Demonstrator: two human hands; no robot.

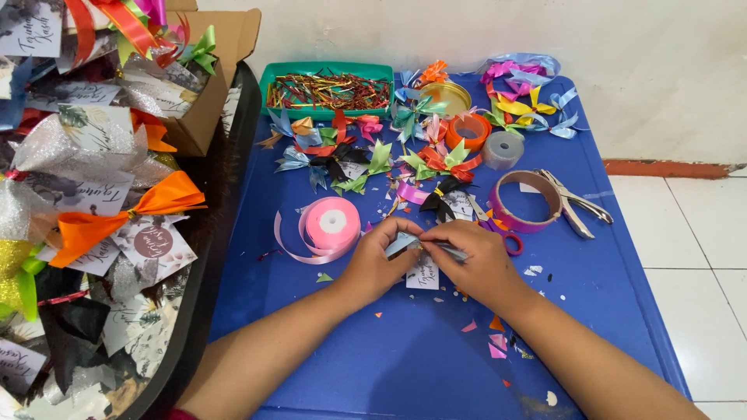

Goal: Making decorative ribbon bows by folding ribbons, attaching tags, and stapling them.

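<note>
My left hand (379, 260) and my right hand (476, 263) meet over the middle of a blue table (607, 272). Together they pinch a small silvery grey ribbon bow (405, 244); the left hand grips one loop and the right hand's fingertips press on the centre and the other end. A small white paper tag (422, 277) lies under the hands, partly hidden. A pink ribbon roll (331, 223) with a loose tail lies just left of my left hand.
Several finished colourful bows (366, 159) are scattered at the back, with a green tray of twist ties (327, 89), an orange tape roll (468, 131), a grey roll (503, 149), a purple ribbon ring (525, 202) and a metal hole punch (580, 204). Boxes of wrapped, bow-tied packets (85, 202) stand to the left.
</note>
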